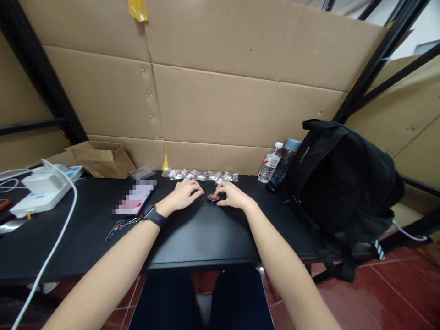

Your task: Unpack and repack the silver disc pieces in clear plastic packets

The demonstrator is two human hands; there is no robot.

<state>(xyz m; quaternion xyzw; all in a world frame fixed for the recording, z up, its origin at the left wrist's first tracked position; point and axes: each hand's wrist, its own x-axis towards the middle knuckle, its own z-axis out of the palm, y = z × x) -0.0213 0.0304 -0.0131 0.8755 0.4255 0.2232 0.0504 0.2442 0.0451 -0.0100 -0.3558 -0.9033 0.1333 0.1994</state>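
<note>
A small round disc [213, 198] with red at its middle is at the centre of the black table. Its exact kind is too small to tell. My right hand [231, 195] curves in from the right, its fingertips at the disc's right edge with thumb and index finger apart. My left hand [185, 193] is to the left of the disc, fingers bent and slightly spread, holding nothing. Behind both hands, several small clear packets [201, 175] with silvery, red-marked contents lie in a row along the cardboard wall.
A phone [135, 199] and a keychain [115, 229] lie by my left wrist. Further left are a paper bag [101, 158], a power strip [44, 192] and a white cable [65, 224]. To the right stand a water bottle [270, 165], a blue-lidded bottle [287, 160] and a black backpack [347, 183].
</note>
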